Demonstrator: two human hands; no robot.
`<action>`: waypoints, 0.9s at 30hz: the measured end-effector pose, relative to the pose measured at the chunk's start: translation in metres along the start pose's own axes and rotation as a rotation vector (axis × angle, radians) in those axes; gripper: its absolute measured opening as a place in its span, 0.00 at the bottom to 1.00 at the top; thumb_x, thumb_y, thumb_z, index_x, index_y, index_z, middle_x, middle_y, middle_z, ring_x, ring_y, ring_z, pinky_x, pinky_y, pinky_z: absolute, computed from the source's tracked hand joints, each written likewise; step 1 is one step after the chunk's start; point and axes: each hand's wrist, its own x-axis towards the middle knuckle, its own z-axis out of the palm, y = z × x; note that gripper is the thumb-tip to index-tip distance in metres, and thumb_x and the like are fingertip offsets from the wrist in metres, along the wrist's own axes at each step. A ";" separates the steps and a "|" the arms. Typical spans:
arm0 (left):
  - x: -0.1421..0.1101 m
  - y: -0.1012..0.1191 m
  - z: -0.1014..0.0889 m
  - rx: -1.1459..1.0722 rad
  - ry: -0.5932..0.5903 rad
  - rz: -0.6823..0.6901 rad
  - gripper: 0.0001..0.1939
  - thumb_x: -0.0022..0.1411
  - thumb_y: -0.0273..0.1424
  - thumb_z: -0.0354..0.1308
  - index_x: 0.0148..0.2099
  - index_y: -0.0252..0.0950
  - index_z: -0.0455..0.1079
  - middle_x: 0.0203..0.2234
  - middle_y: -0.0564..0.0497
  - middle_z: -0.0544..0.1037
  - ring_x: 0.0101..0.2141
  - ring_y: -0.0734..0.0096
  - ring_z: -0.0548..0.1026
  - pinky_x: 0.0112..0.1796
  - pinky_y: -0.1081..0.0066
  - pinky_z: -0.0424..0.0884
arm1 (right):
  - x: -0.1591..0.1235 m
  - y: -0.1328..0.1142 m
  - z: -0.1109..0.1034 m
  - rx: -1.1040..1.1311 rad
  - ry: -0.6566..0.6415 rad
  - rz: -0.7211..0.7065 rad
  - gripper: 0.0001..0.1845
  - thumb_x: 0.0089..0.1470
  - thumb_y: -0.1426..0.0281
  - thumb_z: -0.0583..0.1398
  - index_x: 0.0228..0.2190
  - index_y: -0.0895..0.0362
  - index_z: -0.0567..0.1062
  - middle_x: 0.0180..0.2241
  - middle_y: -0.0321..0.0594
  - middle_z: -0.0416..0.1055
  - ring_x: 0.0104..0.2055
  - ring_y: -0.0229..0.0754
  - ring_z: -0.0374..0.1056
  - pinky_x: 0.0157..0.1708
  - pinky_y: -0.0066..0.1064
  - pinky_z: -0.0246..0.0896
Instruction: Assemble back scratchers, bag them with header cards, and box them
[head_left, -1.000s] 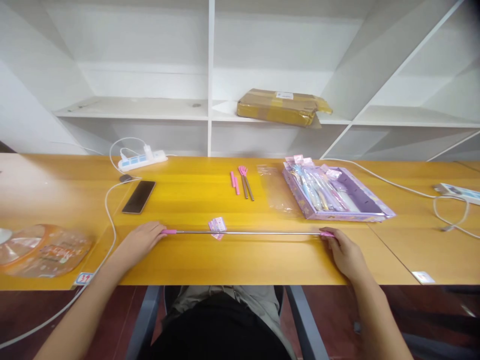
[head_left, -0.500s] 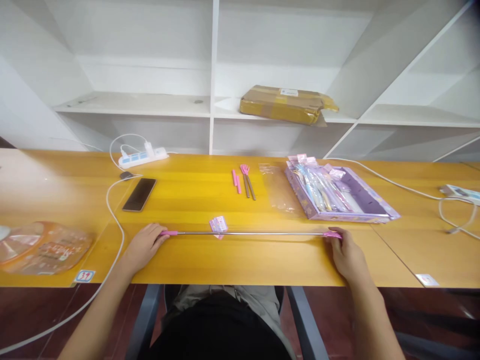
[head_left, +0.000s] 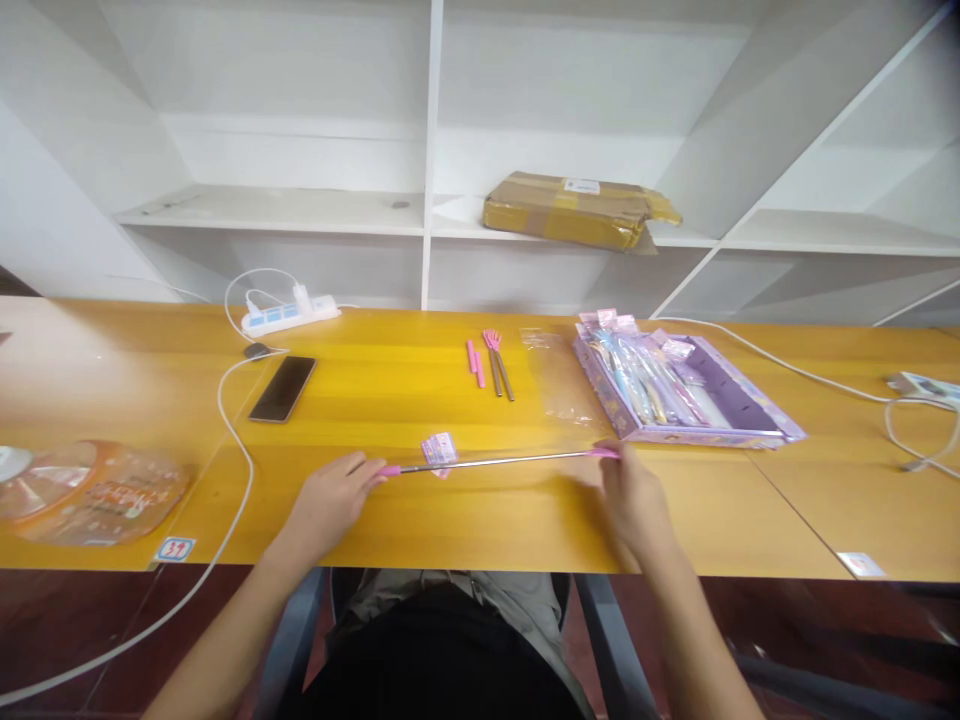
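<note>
Rod: we have the thin metal rod spanning the two hands above the tabletop, slightly slanted, passing over the small printed cards.
Left hand: fingers closed on the pink grip at one end.
Right hand: closed about the pink tip at the other end; blurred.
Slip risk: the pink grip shows well past the left fingers, so we judge the hold near its end; a hard pull could slide it free.
Bending risk: the rod looks slender; if the hands push out of line, we would expect it to bow or kink.
Cards: loose under the rod; a dip could catch and scatter them.
Tray side: the purple tray of wrapped packets sits near the right hand; an outward swing might knock it. Clear film lies just beside it and could snag.
Loose pieces: two pink-headed rods and two pink tubes lie beyond; a stray sweep might roll them.
Hard to read: card print is too small for us; the right fingers hide part of the tip; rod-to-card contact, we cannot tell.
Cut off: the orange-banded bottle at the left edge.
</note>
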 end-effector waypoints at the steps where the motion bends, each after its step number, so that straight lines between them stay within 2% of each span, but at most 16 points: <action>1: 0.004 0.014 0.003 -0.013 -0.006 0.015 0.19 0.81 0.41 0.44 0.55 0.42 0.76 0.37 0.47 0.79 0.35 0.65 0.76 0.37 0.67 0.69 | -0.009 -0.024 0.012 0.007 -0.070 -0.091 0.15 0.69 0.66 0.50 0.50 0.54 0.72 0.38 0.47 0.81 0.34 0.49 0.77 0.34 0.36 0.66; 3: 0.011 0.038 0.011 -0.066 -0.029 0.057 0.19 0.80 0.42 0.45 0.55 0.43 0.77 0.35 0.48 0.79 0.31 0.67 0.75 0.33 0.67 0.67 | -0.028 -0.069 0.035 0.035 -0.207 -0.272 0.17 0.68 0.72 0.50 0.52 0.53 0.72 0.40 0.46 0.82 0.36 0.49 0.78 0.37 0.35 0.69; 5: 0.014 0.053 0.019 -0.090 0.023 0.008 0.20 0.80 0.43 0.46 0.53 0.44 0.78 0.33 0.48 0.78 0.31 0.67 0.75 0.32 0.67 0.67 | -0.044 -0.101 0.054 0.009 -0.151 -0.280 0.20 0.66 0.77 0.49 0.54 0.54 0.71 0.41 0.48 0.81 0.34 0.49 0.77 0.35 0.35 0.69; 7: 0.014 0.056 0.025 -0.134 0.023 -0.017 0.20 0.80 0.44 0.46 0.52 0.44 0.78 0.32 0.49 0.78 0.31 0.67 0.76 0.33 0.68 0.67 | -0.052 -0.117 0.065 -0.023 -0.152 -0.343 0.21 0.65 0.79 0.49 0.54 0.54 0.71 0.40 0.47 0.81 0.33 0.48 0.77 0.33 0.34 0.68; 9: 0.012 0.052 0.032 -0.186 -0.018 -0.016 0.21 0.80 0.44 0.45 0.52 0.43 0.78 0.33 0.50 0.79 0.32 0.68 0.77 0.34 0.69 0.68 | -0.051 -0.119 0.069 -0.053 -0.201 -0.401 0.17 0.68 0.77 0.49 0.52 0.54 0.71 0.38 0.45 0.81 0.32 0.47 0.76 0.32 0.33 0.67; 12: 0.008 0.045 0.039 -0.223 -0.069 -0.027 0.20 0.80 0.43 0.45 0.52 0.42 0.78 0.35 0.50 0.80 0.34 0.68 0.78 0.36 0.69 0.69 | -0.045 -0.113 0.067 -0.046 -0.252 -0.402 0.11 0.72 0.71 0.50 0.49 0.53 0.70 0.37 0.43 0.81 0.31 0.46 0.76 0.33 0.33 0.67; 15: 0.008 0.042 0.041 -0.246 -0.106 -0.030 0.19 0.80 0.42 0.46 0.53 0.42 0.77 0.37 0.50 0.81 0.36 0.67 0.79 0.38 0.69 0.69 | -0.042 -0.111 0.065 0.008 -0.283 -0.399 0.11 0.73 0.71 0.49 0.50 0.53 0.70 0.40 0.43 0.81 0.35 0.46 0.77 0.35 0.34 0.68; 20: 0.010 0.042 0.038 -0.282 -0.119 -0.039 0.19 0.80 0.43 0.46 0.53 0.44 0.77 0.37 0.51 0.82 0.37 0.67 0.79 0.38 0.69 0.69 | -0.042 -0.110 0.062 0.070 -0.335 -0.392 0.14 0.70 0.75 0.49 0.51 0.53 0.70 0.42 0.42 0.81 0.38 0.47 0.78 0.39 0.35 0.70; 27: 0.009 0.041 0.038 -0.295 -0.116 -0.047 0.18 0.80 0.44 0.47 0.53 0.45 0.77 0.38 0.51 0.82 0.37 0.66 0.79 0.38 0.68 0.69 | -0.040 -0.112 0.057 0.122 -0.349 -0.385 0.12 0.71 0.72 0.52 0.51 0.53 0.72 0.42 0.42 0.81 0.38 0.47 0.79 0.39 0.35 0.71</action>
